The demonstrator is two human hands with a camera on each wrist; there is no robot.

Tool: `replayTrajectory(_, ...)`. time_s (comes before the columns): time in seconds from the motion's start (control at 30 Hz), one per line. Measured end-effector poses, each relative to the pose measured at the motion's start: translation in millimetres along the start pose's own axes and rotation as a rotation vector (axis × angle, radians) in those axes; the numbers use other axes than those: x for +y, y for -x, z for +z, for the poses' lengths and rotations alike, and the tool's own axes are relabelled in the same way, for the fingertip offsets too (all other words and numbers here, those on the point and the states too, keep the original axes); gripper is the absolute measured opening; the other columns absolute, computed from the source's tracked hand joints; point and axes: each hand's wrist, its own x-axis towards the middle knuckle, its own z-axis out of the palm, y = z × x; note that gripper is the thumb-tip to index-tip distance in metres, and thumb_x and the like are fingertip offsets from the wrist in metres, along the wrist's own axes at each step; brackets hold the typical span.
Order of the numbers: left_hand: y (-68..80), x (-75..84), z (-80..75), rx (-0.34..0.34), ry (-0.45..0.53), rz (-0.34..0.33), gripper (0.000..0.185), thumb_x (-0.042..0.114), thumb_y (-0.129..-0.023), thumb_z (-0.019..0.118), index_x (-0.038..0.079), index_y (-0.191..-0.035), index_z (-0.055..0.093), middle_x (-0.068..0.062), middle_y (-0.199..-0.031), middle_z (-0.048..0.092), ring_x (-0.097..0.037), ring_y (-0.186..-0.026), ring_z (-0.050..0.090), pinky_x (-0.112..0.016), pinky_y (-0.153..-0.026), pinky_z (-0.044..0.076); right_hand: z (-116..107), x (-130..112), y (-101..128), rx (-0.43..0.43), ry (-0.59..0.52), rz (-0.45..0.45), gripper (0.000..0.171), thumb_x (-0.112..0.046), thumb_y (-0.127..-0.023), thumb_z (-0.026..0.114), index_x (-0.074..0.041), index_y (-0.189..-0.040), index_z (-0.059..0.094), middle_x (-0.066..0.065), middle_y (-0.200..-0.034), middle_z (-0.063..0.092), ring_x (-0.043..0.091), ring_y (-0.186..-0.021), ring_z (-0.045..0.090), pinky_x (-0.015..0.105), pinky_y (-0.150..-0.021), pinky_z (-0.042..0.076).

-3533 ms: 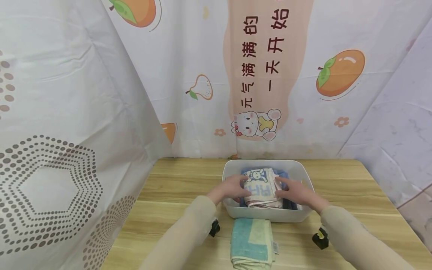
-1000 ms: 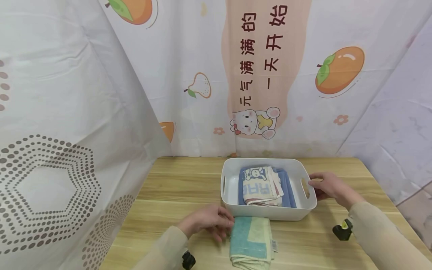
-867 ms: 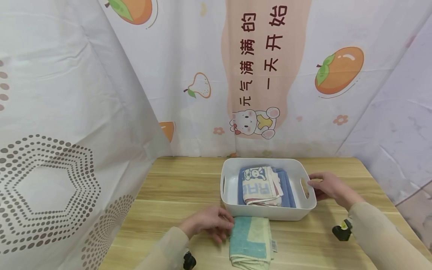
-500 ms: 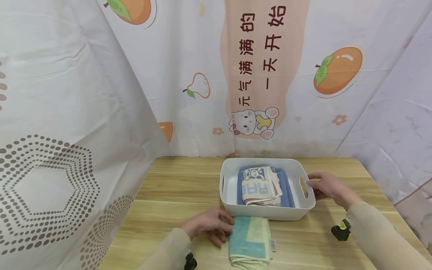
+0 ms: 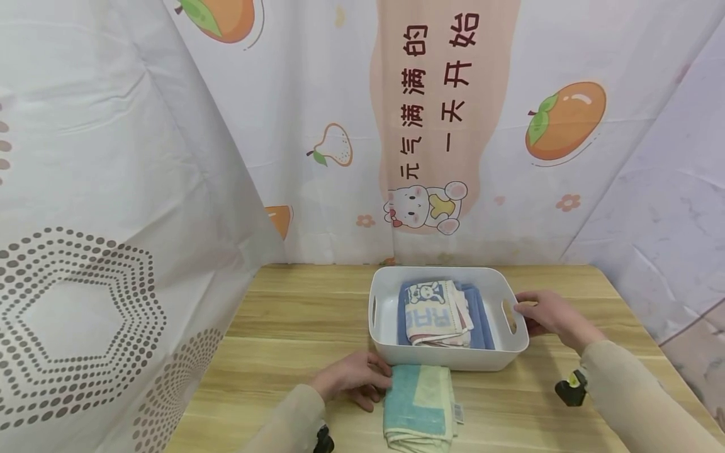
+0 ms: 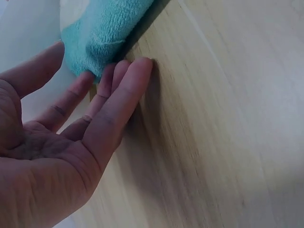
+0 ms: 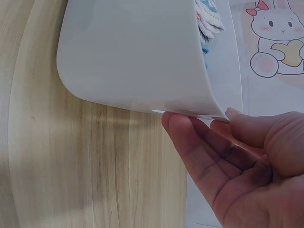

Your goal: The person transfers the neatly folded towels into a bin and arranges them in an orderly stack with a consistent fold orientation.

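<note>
A white rectangular plastic basket [image 5: 447, 360] stands on the light wooden table [image 5: 294, 321], with a folded blue towel [image 5: 484, 324] and, on top of it, a folded cream towel with a rabbit print [image 5: 438, 311] inside. A folded teal and pale green towel [image 5: 420, 406] lies on the table just in front of the basket's near wall, outside it. The left hand [image 5: 354, 379] is laid flat beside this towel, its fingers [image 6: 118, 95] straight and close together, the tips touching the towel's left edge; nothing is gripped. The right hand [image 5: 546, 313] is held at the basket's right end by the handle slot, fingers [image 7: 199, 147] loosely extended under the rim, thumb over it, so the basket appears steadied rather than lifted. The step in hand is judged to be the taking up of the last towel. The next move would call for the left fingers to be slid under the fold, the bundle to be kept from opening, and the towel to be carried over the near wall onto the stack.
</note>
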Motion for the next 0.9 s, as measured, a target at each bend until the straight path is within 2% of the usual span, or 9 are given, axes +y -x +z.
replayTrajectory(0.2,0.7,-2.0,3.0,0.052,0.000,0.000,0.027,0.016,-0.087,0.078,0.004,-0.109,0.068,-0.015,-0.086,0.073,-0.019,-0.065,0.066,-0.042,-0.058,0.062,1,-1,-1,-0.007,0.008,-0.001,0.046,-0.004,-0.106,0.047,0.027,-0.138,0.037,0.022,-0.097,0.073,0.027,-0.085,0.073,0.041,-0.074,0.062)
replayTrajectory(0.5,-1.4,-0.9,6.5,0.094,-0.013,-0.018,0.027,0.017,-0.087,0.080,0.005,-0.107,0.068,-0.015,-0.083,0.071,-0.019,-0.063,0.066,-0.041,-0.056,0.061,1,-2,0,-0.012,0.015,0.000,0.045,-0.005,-0.107,0.046,0.026,-0.138,0.038,0.020,-0.095,0.074,0.026,-0.082,0.073,0.041,-0.073,0.062)
replayTrajectory(0.9,0.2,6.3,26.0,0.262,-0.121,0.000,0.029,0.013,-0.081,0.086,0.005,-0.092,0.061,-0.010,-0.070,0.062,-0.018,-0.054,0.056,-0.038,-0.046,0.057,2,-4,1,-0.003,0.029,0.000,0.044,-0.004,-0.106,0.047,0.027,-0.136,0.037,0.019,-0.092,0.073,0.024,-0.080,0.072,0.040,-0.071,0.062)
